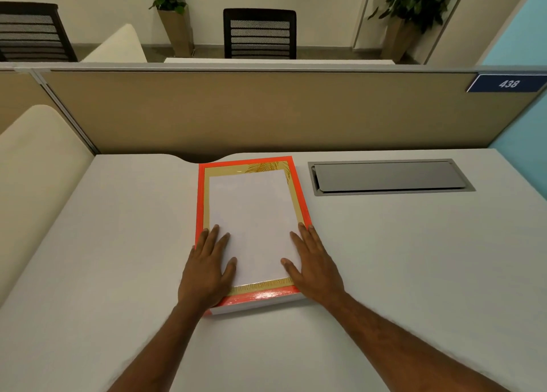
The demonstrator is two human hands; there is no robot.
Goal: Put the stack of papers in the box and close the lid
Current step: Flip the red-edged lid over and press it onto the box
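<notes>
At the middle of the desk (384, 258), toward its far edge, sits the orange box (299, 193), and the stack of papers (254, 214) is lying flat on it, white sheet up, framed by a gold border with a palm-leaf print. Both hands are down on the near end. The left hand (207, 270) is spread flat, fingers splayed, over the stack's near-left corner and the orange edge there; the right hand (313, 264) mirrors it on the near-right corner, thumb lying on the white paper, fingers along the side. Neither hand is gripping anything: open palms, pressing or steadying.

Now the geometry that matters: the box's long axis runs straight away from the person, near edge to far edge, tilted slightly to the right at the far end. The hands bracket it evenly, one per long side, so neither is clearly nearer.

Whether the papers are down inside an open tray or resting on top of a shut lid, I can't tell; no separate lid shows anywhere on the desk. To the right, well apart, a grey cable hatch (390, 177) is set into the surface. My read: the stack is being squared up, and the lid question comes next.
</notes>
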